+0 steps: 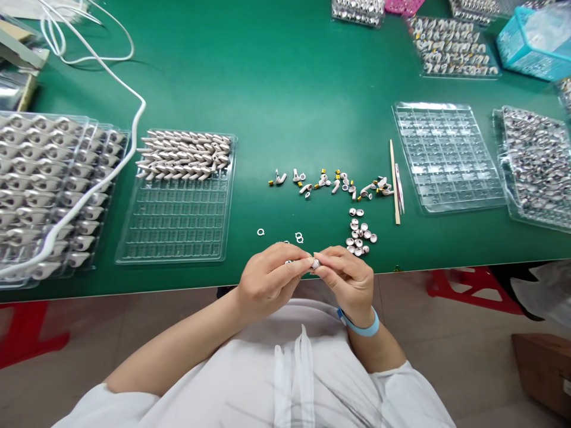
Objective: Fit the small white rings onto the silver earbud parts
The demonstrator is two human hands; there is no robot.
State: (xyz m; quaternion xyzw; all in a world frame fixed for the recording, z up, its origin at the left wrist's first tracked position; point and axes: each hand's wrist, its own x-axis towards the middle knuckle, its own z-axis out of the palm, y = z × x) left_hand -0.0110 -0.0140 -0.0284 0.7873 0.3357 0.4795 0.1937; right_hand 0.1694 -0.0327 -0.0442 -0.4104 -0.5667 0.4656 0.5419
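At the near edge of the bench (pixel 267 113), the left grip (pixel 272 278) and the right grip (pixel 351 282) meet, both pinching one small silvery part (pixel 316 264) between the fingertips. The fingers cover much of this part; its full shape cannot be told. A light-blue band (pixel 363 326) encircles the right wrist.

Just beyond the left grip lie thin white rings: a single ring (pixel 260 232) to the left and a touching pair (pixel 299 238) to the right. Just beyond the right grip, small round caps (pixel 373 238) lie in a loose cluster. Farther out, curved pieces (pixel 305 189), several with yellow bits, form an uneven row. At the right end of the row, a wooden stick (pixel 395 181) lies beside tweezers (pixel 399 189), both pointing far to near.

To the left, a transparent tray (pixel 176 220) carries slender pointed parts (pixel 182 156) in its far rows. Farther left, a white cable (pixel 138 119) crosses overlapping filled trays (pixel 44 190).

To the right of the tweezers lies a transparent compartment tray (pixel 446 157); next to it, another tray holds crowded shiny pieces (pixel 537 163). At the far right stands a blue basket (pixel 530 53).
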